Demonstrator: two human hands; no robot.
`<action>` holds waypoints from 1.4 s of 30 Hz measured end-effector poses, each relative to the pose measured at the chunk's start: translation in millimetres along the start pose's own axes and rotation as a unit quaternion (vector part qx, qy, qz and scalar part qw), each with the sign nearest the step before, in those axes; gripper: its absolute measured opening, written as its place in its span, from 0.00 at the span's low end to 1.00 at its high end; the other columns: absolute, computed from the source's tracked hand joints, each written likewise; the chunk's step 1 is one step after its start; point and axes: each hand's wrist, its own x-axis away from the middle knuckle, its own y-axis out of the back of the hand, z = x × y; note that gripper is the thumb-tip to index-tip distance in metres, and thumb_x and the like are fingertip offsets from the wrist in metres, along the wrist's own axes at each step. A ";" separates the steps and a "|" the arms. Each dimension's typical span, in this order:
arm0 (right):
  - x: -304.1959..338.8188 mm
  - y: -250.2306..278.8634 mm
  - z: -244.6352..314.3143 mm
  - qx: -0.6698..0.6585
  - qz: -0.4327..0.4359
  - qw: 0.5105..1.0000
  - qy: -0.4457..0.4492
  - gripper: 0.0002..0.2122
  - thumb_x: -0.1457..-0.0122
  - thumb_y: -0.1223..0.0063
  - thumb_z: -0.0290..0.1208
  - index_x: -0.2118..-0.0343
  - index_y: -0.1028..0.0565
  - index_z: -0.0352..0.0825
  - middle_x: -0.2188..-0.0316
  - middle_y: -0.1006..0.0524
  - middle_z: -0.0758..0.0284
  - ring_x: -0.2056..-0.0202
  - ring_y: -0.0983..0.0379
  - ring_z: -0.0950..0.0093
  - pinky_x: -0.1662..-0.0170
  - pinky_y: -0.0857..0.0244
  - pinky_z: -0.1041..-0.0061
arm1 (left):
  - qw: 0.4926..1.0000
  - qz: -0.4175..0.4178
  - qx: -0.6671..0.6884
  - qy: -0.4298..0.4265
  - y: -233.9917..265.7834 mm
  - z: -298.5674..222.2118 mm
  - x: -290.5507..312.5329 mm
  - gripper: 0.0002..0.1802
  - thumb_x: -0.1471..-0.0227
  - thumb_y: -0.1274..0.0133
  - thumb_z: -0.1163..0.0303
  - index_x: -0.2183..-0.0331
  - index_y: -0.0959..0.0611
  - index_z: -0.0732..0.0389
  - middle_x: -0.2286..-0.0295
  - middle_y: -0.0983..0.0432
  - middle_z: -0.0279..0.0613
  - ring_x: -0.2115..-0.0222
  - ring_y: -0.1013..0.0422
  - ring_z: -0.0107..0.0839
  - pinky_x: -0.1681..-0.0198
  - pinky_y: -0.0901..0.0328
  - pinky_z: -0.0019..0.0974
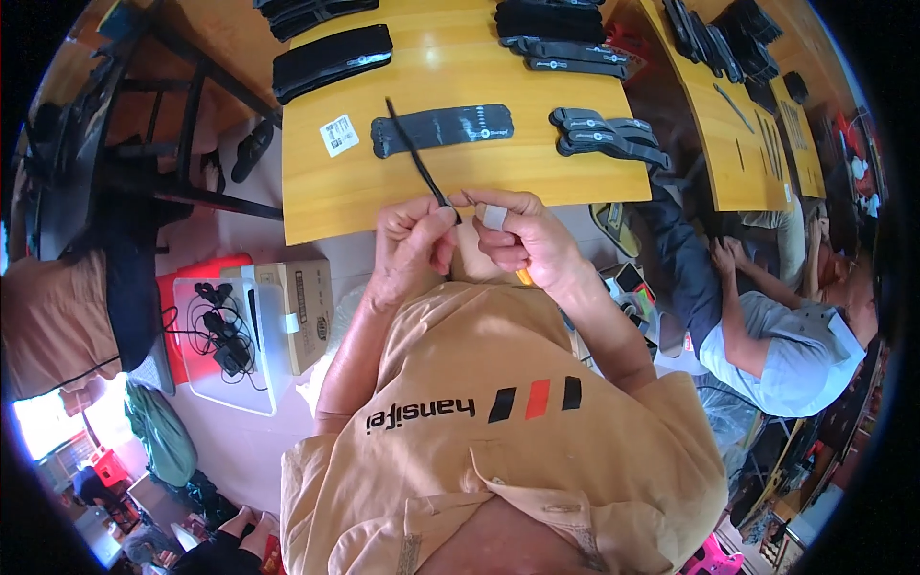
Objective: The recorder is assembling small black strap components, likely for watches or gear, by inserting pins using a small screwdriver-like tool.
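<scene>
A long, narrow black strip (422,168) rises from my left hand (414,240), pinched between thumb and fingers near its lower end. My right hand (522,238) is beside that end, its index finger reaching toward it and the other fingers curled. From under the right palm pokes the orange end (524,276) of something mostly hidden by the hand. A whitish patch (495,217) is wrapped on or held at a right finger; which, I cannot tell. Beyond my hands, a wide dark grey strap (441,129) lies flat on the yellow table (335,206), partly behind the strip.
Right of the flat strap sits a bundle of grey straps (609,137); more strap stacks (333,63) lie farther back. A white label (338,135) is at left. On the floor, a clear bin (273,374) of cables adjoins a cardboard box (309,311). Another person (776,331) sits at right.
</scene>
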 end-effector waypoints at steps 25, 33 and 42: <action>10.4 -13.7 2.5 0.241 0.120 0.957 0.104 0.10 0.46 0.54 0.33 0.80 0.32 0.34 0.91 0.35 0.73 0.90 0.42 0.86 0.86 0.54 0.86 | 0.984 0.159 0.008 0.077 -7.6 -21.3 11.8 0.17 0.54 0.52 0.73 0.91 0.30 0.63 0.93 0.40 0.31 0.94 0.47 0.16 0.91 0.54 0.22; -5.5 6.5 -13.8 -0.021 0.093 0.990 0.104 0.15 0.45 0.56 0.42 0.82 0.36 0.38 0.93 0.40 0.74 0.94 0.49 0.87 0.90 0.57 0.86 | 0.977 0.099 0.131 0.133 -16.6 -19.8 1.8 0.21 0.51 0.53 0.66 0.91 0.36 0.61 0.94 0.42 0.32 0.94 0.48 0.18 0.90 0.54 0.25; 0.5 8.2 -10.5 0.196 -0.046 0.954 0.220 0.09 0.51 0.51 0.31 0.83 0.34 0.34 0.88 0.37 0.74 0.88 0.45 0.87 0.87 0.56 0.86 | 0.957 0.009 -0.287 0.034 -32.2 -13.9 -1.6 0.21 0.47 0.55 0.62 0.84 0.25 0.68 0.92 0.37 0.37 0.89 0.41 0.21 0.85 0.44 0.29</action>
